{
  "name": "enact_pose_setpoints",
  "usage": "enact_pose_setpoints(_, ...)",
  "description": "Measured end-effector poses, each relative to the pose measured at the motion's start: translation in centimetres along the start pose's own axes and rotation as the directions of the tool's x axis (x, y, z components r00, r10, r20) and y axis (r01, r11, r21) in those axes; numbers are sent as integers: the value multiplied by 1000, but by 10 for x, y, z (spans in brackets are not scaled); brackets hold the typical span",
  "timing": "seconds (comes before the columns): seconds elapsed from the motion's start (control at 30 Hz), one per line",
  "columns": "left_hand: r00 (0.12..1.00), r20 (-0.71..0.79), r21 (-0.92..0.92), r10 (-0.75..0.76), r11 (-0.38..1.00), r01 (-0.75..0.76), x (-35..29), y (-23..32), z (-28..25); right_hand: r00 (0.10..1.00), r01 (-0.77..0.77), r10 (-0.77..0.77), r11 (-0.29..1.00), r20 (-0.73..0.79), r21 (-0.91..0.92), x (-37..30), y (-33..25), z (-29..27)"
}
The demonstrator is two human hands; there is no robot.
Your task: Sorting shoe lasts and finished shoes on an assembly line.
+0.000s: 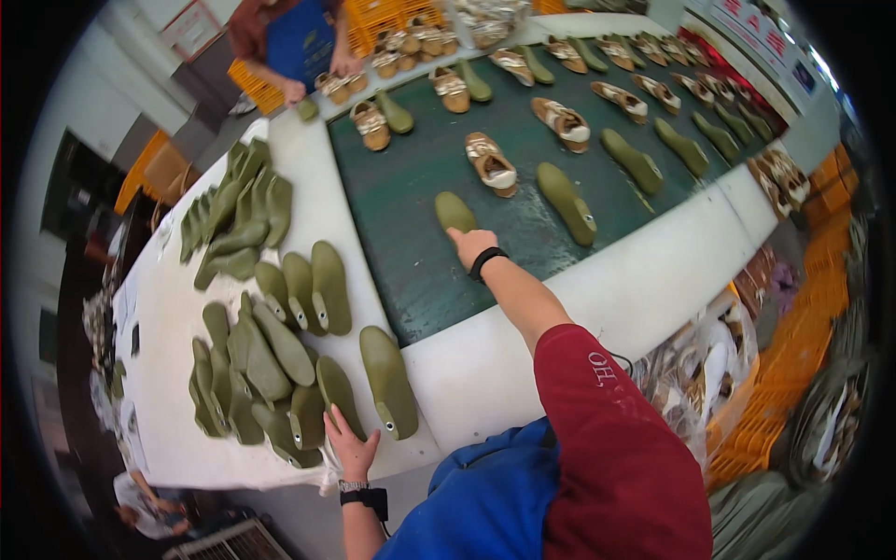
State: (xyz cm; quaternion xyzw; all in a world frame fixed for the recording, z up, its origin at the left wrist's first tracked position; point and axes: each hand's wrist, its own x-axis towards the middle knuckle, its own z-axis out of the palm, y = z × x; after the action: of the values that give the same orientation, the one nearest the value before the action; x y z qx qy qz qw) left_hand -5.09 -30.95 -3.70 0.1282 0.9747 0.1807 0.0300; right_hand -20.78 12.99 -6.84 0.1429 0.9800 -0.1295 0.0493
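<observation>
The right grip point(473, 245) is clasped on the near end of a green shoe form point(455, 210) over the green belt point(411, 280) set into the white bench point(168, 322), toward the belt's left edge; whether the form rests on the belt or is slightly raised cannot be told. The left grip point(353, 453) is released, its fingers spread and the thumb apart, with fingertips at the lower end of another green form point(338, 394) near the bench's near edge. That form is at the right side of a pile of green forms point(257, 359), and a single form point(387, 383) lies just right of it, near the belt's near left corner. A further pile point(247, 205) lies farther back along the bench's left part. On the belt, a tan and gold shoe point(490, 163) lies just beyond the held form, and a green form point(567, 203) is to its right; more shoes and forms run in rows toward the right end. At the bench's far left corner, a co-worker in a blue apron point(301, 42) has one hand point(294, 91) at a small green piece point(307, 109).
</observation>
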Motion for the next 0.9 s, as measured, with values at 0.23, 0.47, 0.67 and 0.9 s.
enact_pose_setpoints(0.23,991,119,-35,-57,997,62,-5,-26,-10,994,67,-99,903,53,424,-68,-46,6)
enact_pose_setpoints(0.47,823,546,459,-156,878,-138,22,119,-115,833,190,340,565,-437,803,-280,43,-25)
enact_pose_setpoints(0.67,476,492,-244,729,641,-728,21,159,-101,140,-787,787,457,-601,414,-529,173,13)
enact_pose_setpoints(0.9,144,537,-382,831,392,-837,-16,222,-82,474,-847,880,444,38,291,-577,163,32)
